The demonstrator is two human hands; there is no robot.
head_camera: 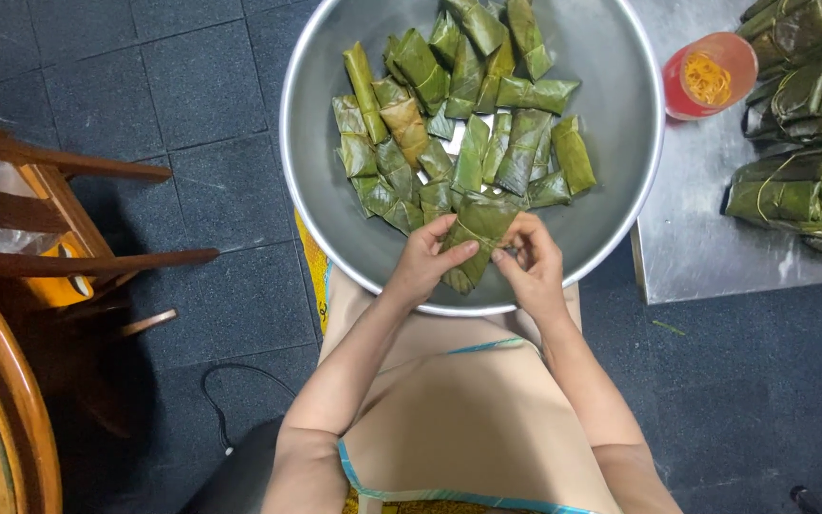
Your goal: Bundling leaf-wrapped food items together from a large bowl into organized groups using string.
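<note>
Head view looks straight down on a wide metal basin [335, 205] resting across the person's lap, its floor heaped with leaf-wrapped parcels [449, 114]. To the right, a steel table [706, 247] carries a stack of larger leaf bundles [806, 114] and a red cup [706, 76] of orange bands. At the basin's near rim both hands pinch one leaf parcel [473, 243]; its long axis runs diagonally, upper right to lower left. The left hand [425, 262] curls around its lower left side, the right hand [530, 262] grips its right edge, fingers closed.
</note>
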